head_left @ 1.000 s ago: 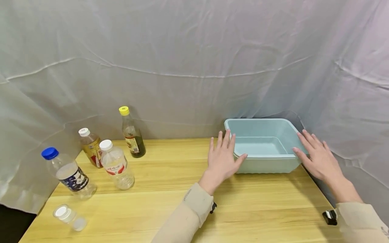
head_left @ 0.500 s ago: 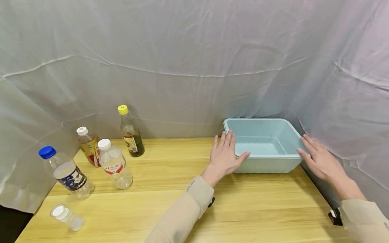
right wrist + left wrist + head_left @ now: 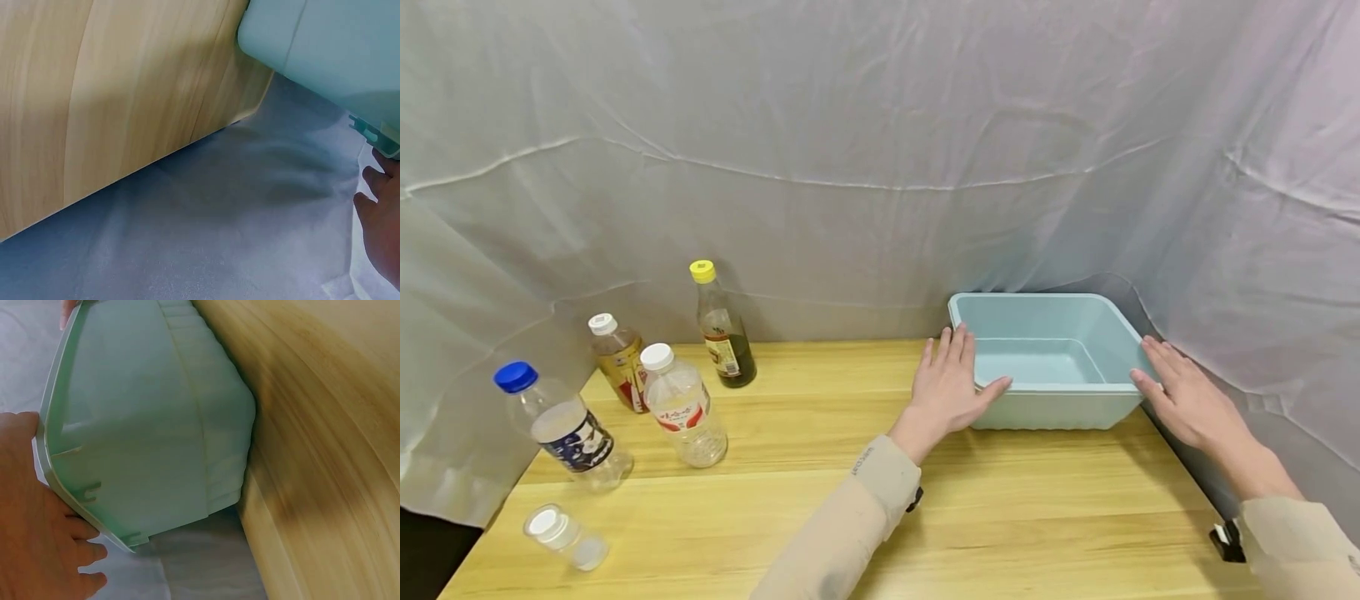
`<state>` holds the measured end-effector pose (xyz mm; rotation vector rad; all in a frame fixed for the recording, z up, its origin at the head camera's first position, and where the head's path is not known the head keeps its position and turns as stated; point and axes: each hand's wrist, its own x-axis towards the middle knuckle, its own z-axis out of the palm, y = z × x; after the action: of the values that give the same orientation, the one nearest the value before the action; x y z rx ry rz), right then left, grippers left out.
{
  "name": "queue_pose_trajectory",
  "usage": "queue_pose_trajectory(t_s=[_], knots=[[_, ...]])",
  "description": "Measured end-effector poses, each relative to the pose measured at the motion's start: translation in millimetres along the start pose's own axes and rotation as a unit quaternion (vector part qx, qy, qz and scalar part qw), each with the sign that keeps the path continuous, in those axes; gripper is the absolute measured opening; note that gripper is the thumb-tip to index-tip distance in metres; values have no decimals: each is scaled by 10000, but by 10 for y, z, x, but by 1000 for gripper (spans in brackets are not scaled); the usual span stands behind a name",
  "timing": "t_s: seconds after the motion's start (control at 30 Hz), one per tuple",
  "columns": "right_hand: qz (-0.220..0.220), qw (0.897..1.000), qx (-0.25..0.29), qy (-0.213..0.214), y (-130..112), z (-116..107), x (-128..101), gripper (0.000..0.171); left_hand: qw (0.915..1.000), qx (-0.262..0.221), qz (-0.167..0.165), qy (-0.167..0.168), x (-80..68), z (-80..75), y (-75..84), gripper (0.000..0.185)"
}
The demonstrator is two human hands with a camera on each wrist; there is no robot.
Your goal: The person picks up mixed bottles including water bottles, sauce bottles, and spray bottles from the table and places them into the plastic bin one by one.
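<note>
A person's left hand point(image 3: 951, 385) lies against the left rim of a light blue rectangular plastic basin point(image 3: 1045, 321), fingers straight and together along the side, the thumb hooked over the near left corner. The right hand point(image 3: 1183, 398) rests flat on the right rim with its fingers spread and relaxed; neither hand is curled round the plastic. The basin sits at the far right of a pale wooden table point(image 3: 850, 517), hard against a draped grey-white cloth backdrop point(image 3: 865, 150).

The step in hand looks like seating both palms on the basin before shifting it. A next move would call for even pressure from both sides so that it slides or lifts without twisting.

The right wrist view shows only the table edge, the cloth and a corner of the basin, so the contact of the right fingertips is hard to judge. The left wrist view is blurred along the wood. Labels on the five plastic bottles point(image 3: 681, 408) at the left are too small to read.
</note>
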<state>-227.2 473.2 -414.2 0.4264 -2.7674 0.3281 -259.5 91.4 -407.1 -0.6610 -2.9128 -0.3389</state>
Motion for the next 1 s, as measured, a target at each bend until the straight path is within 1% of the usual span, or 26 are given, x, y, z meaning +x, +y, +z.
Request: queue_pose_trajectory(t_s=[0.2,0.53,0.77,1.0], knots=[[105,9998,113,-79,-135,18,-26,64,9999,-52,143,46,-107,-24,-107,95],[-72,9998,177,14,-373,58,-69,66,9996,-196,170,108,-311,-61,-294,96],[-126,9995,271,-32,-600,89,-62,68,9993,-290,178,134,-486,-137,-482,97],[-381,9990,228,97,-837,158,-67,67,9987,-450,211,106,-698,-228,-698,96]])
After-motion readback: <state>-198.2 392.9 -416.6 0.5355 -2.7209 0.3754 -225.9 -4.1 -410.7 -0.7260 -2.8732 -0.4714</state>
